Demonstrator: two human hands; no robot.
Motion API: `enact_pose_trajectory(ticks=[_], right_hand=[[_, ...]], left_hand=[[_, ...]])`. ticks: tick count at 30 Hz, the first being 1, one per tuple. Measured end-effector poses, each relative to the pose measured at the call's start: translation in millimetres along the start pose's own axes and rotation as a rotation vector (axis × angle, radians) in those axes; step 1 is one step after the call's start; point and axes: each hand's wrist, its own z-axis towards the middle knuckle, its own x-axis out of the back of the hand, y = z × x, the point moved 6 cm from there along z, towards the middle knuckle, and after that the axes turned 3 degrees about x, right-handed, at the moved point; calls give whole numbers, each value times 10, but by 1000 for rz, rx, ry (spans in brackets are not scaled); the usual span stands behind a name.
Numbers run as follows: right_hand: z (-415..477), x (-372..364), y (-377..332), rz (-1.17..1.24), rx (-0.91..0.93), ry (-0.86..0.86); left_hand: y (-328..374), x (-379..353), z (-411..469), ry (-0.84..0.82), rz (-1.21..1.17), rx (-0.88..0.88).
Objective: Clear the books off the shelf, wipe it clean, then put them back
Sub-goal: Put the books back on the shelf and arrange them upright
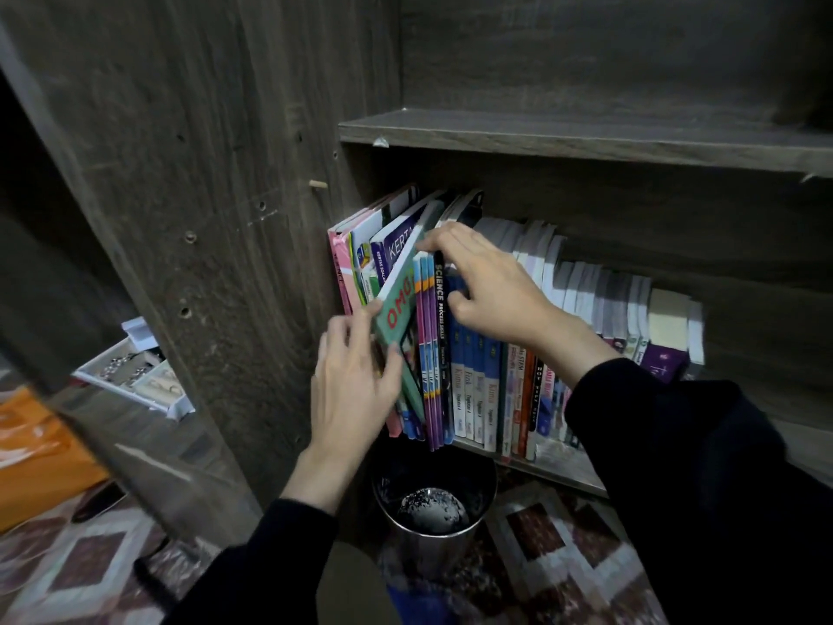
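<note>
**Figure. Handling of one book at the end of a full row.** The green book (399, 309) is gripped near its lower end by the left hand (356, 381), with the fingers wrapped round its cover. The book is tilted, its top leaning away from the hand toward the right and its foot resting among the neighbouring volumes. Just beyond the fingertips of this hand, taller books are seen leaning against the cabinet side panel (225, 218).

The right hand (489, 288) is curled over the tops of the upright books (435, 354), fingertips hooked behind them and the thumb pressed to their spines. This hold is judged to steady the row, so that a gap is kept beside the green book and nothing topples. Under this wrist, the rest of the row is packed along the shelf (554, 466).

Whether the green book is being drawn out or slid in cannot be told. As the shelf is full, either an early or a closing stage is suggested. Above both hands, an upper board (586, 142) is seen, with no books visible on it. A waste bin (432, 512) stands below them.
</note>
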Motion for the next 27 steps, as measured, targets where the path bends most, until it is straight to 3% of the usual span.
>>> enact_pose_trajectory(ticks=[3,6,13,18,27], right_hand=[[13,-17,9,1,4,5],[15,-36,25,7,-3,23],[42,-69,23,31,-11,21],[68,-77,-21,38,-18,5],[182,-167,-66,217,-92,-144]], left_hand=[[-58,-7,-96,6,-224,100],[-22,-95,7,-68,-290,170],[84,129,-187,-16,-184,128],[128,194,-213,-165,-236,225],[744,971,41,-351,72,145]])
